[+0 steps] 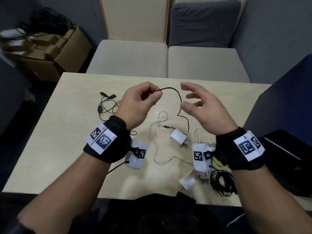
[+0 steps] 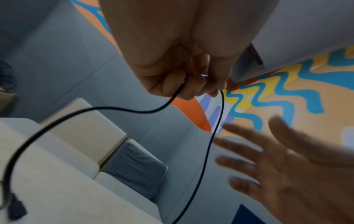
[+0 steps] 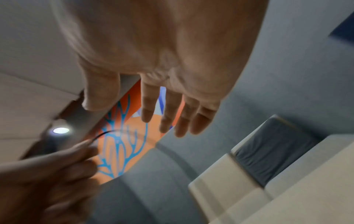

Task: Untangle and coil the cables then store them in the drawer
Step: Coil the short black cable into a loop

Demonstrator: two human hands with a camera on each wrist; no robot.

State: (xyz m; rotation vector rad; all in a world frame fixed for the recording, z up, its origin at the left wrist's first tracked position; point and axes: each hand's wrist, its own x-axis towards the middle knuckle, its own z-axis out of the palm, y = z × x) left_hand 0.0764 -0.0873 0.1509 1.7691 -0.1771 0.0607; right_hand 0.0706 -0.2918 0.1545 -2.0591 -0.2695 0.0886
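Left hand [image 1: 140, 100] pinches the black cable [image 1: 175, 93] near one end, above the table [image 1: 70, 132]; the rest trails down to the white adapter [image 1: 178, 137]. Right hand [image 1: 200, 107], fingers [image 1: 186, 86] spread and empty, should take the slack beside the pinch and lay even loops.

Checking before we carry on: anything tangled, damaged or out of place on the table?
No damage shows. The white cable lies in loose crossing loops beside the white charger, still uncoiled. The left hand pinches the black cable.
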